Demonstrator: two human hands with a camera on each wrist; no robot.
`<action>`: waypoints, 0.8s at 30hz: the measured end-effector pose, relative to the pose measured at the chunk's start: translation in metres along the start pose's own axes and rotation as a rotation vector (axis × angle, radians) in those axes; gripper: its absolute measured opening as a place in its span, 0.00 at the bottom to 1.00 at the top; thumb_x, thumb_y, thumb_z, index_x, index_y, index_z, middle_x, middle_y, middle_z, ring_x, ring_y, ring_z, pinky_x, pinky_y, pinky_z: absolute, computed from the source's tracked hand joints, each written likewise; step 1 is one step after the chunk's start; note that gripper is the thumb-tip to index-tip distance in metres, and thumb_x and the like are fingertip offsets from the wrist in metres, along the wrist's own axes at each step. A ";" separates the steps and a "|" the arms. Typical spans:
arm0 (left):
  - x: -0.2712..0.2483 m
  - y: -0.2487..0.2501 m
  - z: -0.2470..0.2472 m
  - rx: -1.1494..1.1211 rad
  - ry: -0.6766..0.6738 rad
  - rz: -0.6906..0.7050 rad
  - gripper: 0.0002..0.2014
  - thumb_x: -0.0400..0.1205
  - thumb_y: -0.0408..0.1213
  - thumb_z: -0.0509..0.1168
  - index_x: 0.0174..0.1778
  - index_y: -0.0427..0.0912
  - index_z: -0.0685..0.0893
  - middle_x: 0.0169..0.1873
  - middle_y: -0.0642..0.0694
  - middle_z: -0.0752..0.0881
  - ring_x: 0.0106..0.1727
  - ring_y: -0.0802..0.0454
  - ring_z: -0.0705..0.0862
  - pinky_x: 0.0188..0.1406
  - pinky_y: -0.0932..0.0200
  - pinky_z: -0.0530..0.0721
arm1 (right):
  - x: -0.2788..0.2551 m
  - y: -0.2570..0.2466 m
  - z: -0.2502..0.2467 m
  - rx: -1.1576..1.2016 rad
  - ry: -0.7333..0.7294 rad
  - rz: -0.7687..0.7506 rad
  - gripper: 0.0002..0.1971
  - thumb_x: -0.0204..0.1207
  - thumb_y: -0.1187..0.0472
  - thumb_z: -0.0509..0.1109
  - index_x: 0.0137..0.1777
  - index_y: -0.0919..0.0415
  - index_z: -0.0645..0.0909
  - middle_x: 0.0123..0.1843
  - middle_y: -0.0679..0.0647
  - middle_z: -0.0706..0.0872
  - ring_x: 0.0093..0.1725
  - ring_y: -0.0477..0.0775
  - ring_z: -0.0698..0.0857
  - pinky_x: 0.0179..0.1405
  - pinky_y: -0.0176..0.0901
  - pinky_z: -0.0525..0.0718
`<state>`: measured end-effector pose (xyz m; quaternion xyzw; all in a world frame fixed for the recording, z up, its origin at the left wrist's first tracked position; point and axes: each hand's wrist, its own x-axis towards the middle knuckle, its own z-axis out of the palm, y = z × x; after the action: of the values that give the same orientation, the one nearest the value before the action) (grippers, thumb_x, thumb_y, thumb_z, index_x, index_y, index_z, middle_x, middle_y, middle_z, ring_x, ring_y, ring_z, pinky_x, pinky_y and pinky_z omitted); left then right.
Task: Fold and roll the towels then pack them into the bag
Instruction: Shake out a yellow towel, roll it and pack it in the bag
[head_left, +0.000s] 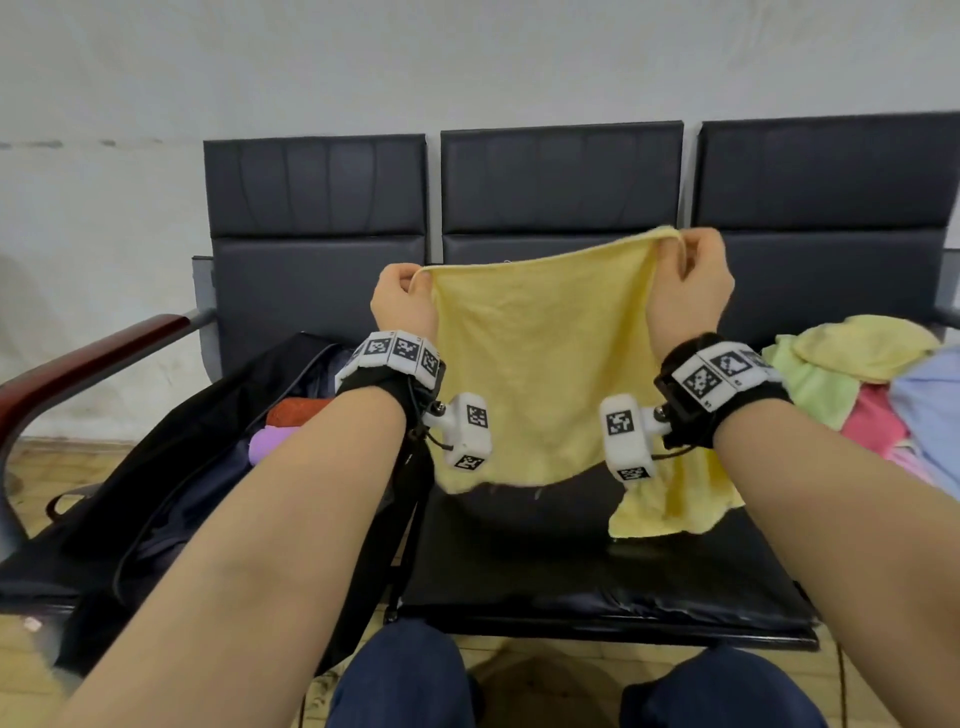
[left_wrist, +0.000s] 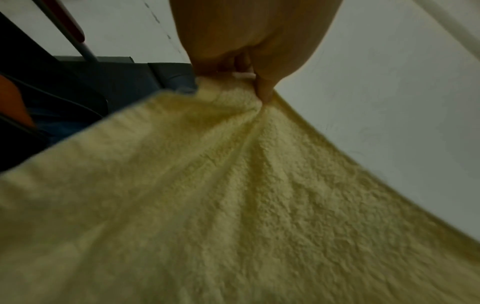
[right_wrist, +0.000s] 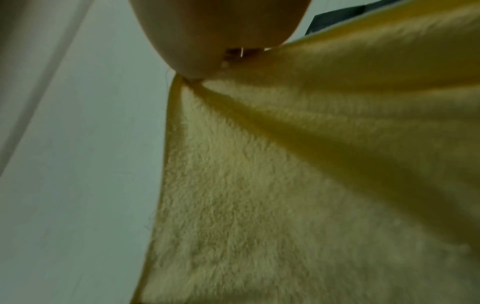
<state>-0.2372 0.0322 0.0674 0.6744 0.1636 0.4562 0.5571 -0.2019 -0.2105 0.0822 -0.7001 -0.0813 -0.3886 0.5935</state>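
Both hands pinch the yellow towel's (head_left: 540, 374) top corners, left hand (head_left: 402, 301) and right hand (head_left: 688, 283), above the middle seat (head_left: 571, 566) (bottom edge dragging there). Best lay it flat, corners kept level, before folding; the bag (head_left: 171, 467) waits leftward.

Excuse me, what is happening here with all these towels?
A person holds up a yellow towel: the left hand and the right hand each pinch a top corner, and its lower end rests on the middle seat. It is not yet folded. More towels lie in a pile on the seat to the right. An open black bag to the left already holds some rolls.
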 end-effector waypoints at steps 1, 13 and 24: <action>0.000 0.003 0.002 -0.031 0.013 -0.011 0.04 0.80 0.33 0.62 0.49 0.42 0.80 0.32 0.55 0.77 0.32 0.61 0.76 0.25 0.78 0.72 | 0.003 -0.004 0.004 -0.076 -0.094 -0.011 0.09 0.83 0.55 0.62 0.45 0.58 0.76 0.36 0.48 0.80 0.37 0.48 0.78 0.35 0.36 0.69; -0.042 0.020 0.021 0.133 -0.996 0.030 0.21 0.81 0.37 0.68 0.71 0.42 0.75 0.28 0.56 0.85 0.33 0.62 0.83 0.37 0.65 0.82 | -0.015 -0.002 0.016 -0.215 -0.670 -0.012 0.07 0.74 0.54 0.75 0.39 0.56 0.86 0.32 0.46 0.82 0.35 0.43 0.79 0.37 0.37 0.76; -0.041 0.027 0.022 0.129 -0.878 0.107 0.03 0.82 0.38 0.68 0.48 0.43 0.85 0.41 0.46 0.87 0.46 0.50 0.86 0.55 0.48 0.85 | -0.020 -0.001 0.003 0.034 -0.787 0.066 0.05 0.72 0.60 0.78 0.44 0.59 0.86 0.41 0.56 0.90 0.40 0.47 0.88 0.43 0.39 0.88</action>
<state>-0.2491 -0.0199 0.0743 0.8449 -0.0953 0.1438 0.5064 -0.2151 -0.2001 0.0699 -0.7879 -0.2865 -0.0697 0.5406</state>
